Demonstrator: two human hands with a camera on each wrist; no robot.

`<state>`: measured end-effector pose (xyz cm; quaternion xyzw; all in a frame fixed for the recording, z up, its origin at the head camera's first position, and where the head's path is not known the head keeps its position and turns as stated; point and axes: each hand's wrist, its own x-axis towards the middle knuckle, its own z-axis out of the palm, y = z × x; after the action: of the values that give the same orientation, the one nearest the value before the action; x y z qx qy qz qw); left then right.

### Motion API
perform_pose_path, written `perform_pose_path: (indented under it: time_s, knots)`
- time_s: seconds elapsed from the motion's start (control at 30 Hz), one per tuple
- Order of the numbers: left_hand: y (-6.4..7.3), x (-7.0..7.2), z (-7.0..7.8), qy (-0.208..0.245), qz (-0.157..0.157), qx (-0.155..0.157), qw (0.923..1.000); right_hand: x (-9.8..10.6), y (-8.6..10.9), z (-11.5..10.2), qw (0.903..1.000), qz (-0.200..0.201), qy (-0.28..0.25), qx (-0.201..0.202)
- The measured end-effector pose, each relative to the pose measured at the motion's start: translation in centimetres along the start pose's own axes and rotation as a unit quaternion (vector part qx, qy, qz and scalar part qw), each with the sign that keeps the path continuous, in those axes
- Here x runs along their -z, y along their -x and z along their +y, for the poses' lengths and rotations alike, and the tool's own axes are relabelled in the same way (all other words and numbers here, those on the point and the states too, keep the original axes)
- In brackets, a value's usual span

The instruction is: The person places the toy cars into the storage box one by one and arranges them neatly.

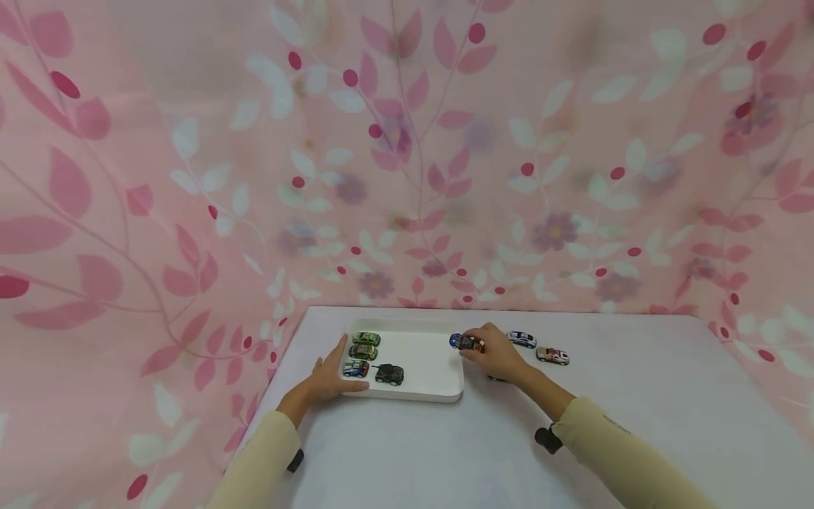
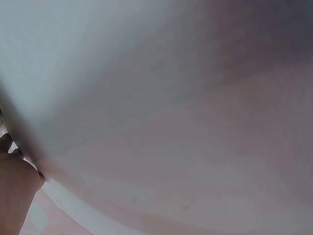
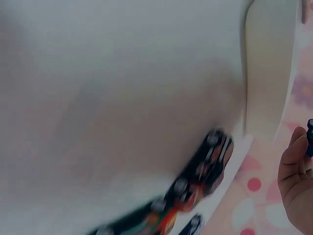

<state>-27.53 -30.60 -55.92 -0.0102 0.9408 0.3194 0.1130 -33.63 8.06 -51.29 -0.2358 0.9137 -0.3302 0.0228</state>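
Observation:
Between the thumb and fingers of my right hand is a small dark blue toy car, pinched over the right rim of a white tray. My left hand rests at the tray's left side, its thumb along the front rim. Inside the tray, a green toy car, a patterned one and a blue-and-white one line the left side. Beside them sits a black toy vehicle with a gun barrel. In the right wrist view, my right hand shows at the edge.
Right of the tray, a white-and-blue toy car and a white-and-orange one stand on the white table. Another car is mostly hidden under my right wrist. A pink floral cloth hangs behind the table.

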Motion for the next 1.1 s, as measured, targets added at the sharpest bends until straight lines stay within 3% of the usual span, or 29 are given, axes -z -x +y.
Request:
perform_pose_path:
  time_s: [0.2,0.4,0.5,0.77,1.1]
  knots:
    - [-0.1,0.0,-0.2,0.004,0.014,-0.003,0.9999,-3.2,-2.3,-1.9,1.0000,-0.003,-0.004,-0.008]
    - [-0.7,0.3,0.0,-0.002,0.008,-0.006,0.9999,-4.5,-4.3,-4.0,0.9988,-0.001,0.034,-0.035]
    - [-0.8,0.1,0.0,0.004,0.009,-0.007,0.9999,-5.4,-5.1,-4.7,0.9991,0.014,0.031,-0.027]
    - [0.7,-1.1,-0.5,0.019,0.011,0.006,0.9997,-9.8,-5.8,-5.3,0.9997,-0.020,-0.016,-0.002]
    - [0.5,-0.4,-0.2,0.022,0.025,-0.008,0.9994,-11.5,-6.8,-5.6,0.9957,-0.026,-0.084,-0.027]
